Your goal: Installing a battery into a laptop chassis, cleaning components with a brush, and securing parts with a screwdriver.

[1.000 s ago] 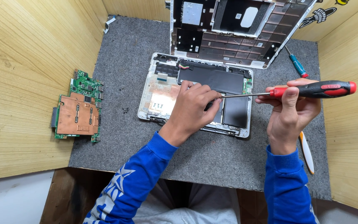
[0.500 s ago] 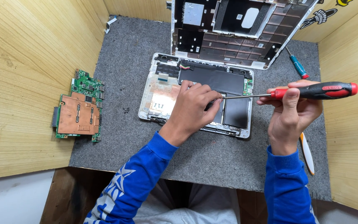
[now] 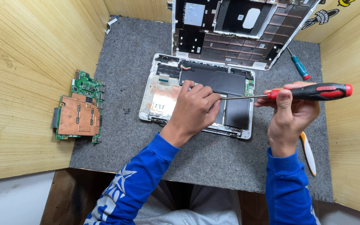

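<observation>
An opened laptop base (image 3: 157, 89) lies on a grey felt mat (image 3: 134, 137), its black battery (image 3: 230, 100) exposed. My left hand (image 3: 194, 110) rests on the battery's near left part, fingers curled and pressing down. My right hand (image 3: 290, 110) grips a red and black screwdriver (image 3: 313, 91) held level; its shaft runs left, and the tip meets my left fingertips over the battery. What lies under my left fingers is hidden.
A detached laptop cover (image 3: 238, 29) lies tilted behind the base. A green circuit board with a copper plate (image 3: 79, 110) sits left, half off the mat. A small teal screwdriver (image 3: 300, 66) and a white and orange pry tool (image 3: 309, 152) lie right. Wooden walls enclose the mat.
</observation>
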